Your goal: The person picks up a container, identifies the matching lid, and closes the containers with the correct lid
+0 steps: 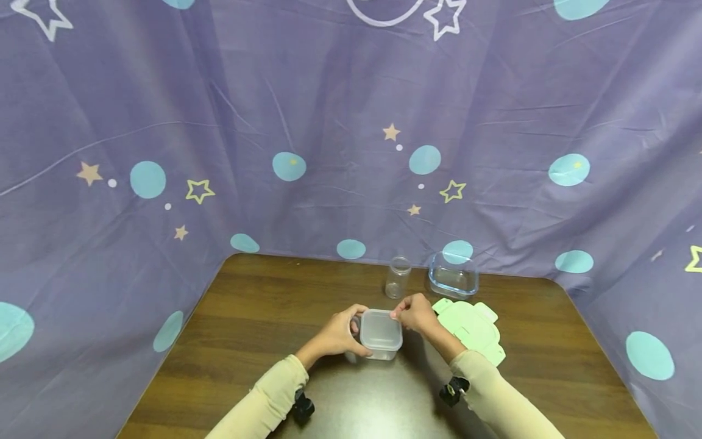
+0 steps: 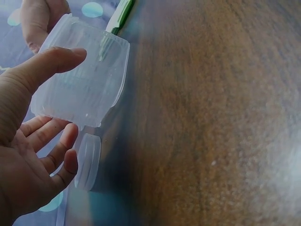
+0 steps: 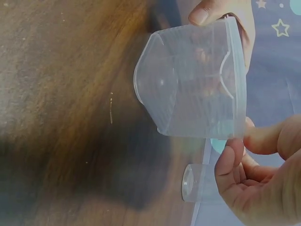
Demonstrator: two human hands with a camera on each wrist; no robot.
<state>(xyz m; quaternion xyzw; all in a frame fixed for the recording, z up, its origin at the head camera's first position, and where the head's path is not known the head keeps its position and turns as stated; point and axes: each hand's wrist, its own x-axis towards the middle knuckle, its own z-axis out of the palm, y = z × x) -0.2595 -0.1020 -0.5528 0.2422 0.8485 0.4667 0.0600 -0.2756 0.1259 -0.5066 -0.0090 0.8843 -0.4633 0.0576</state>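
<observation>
A square clear plastic food container (image 3: 193,80) stands between both hands, its frosted lid (image 1: 381,328) on top. My left hand (image 1: 336,334) grips it from the left side, thumb at the near wall and fingers toward the far one. At the lid's far right corner, my right hand (image 1: 415,314) pinches the rim; in the right wrist view the thumb and forefinger meet at that edge. Beyond the container, in the left wrist view, lies a low round translucent lid (image 2: 88,162), close to the left fingertips.
Behind the hands stands a clear cylindrical jar (image 1: 397,278). To its right is a rectangular glass dish (image 1: 454,280). Light green clip lids (image 1: 468,326) lie beside the right forearm. A purple patterned curtain (image 1: 329,201) surrounds the brown wooden table (image 1: 247,317).
</observation>
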